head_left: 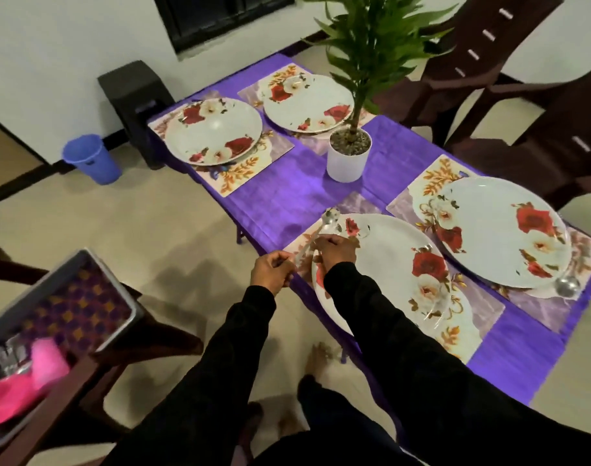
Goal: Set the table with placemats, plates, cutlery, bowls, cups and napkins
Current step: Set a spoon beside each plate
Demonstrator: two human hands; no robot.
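Four floral plates sit on placemats around the potted plant [349, 153]. At the nearest plate's [388, 274] far-left rim, the right hand [334, 252] pinches a spoon [324, 227]; the left hand [272, 270] curls around its handle end. Light, stiff, slippery metal: best held mid-handle.

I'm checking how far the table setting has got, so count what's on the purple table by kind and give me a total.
Placemats: 4, the nearest
Plates: 4, the nearest
Spoons: 2, one held by both the left hand and right hand, one by the right-side plate
Potted plants: 1
Total: 11
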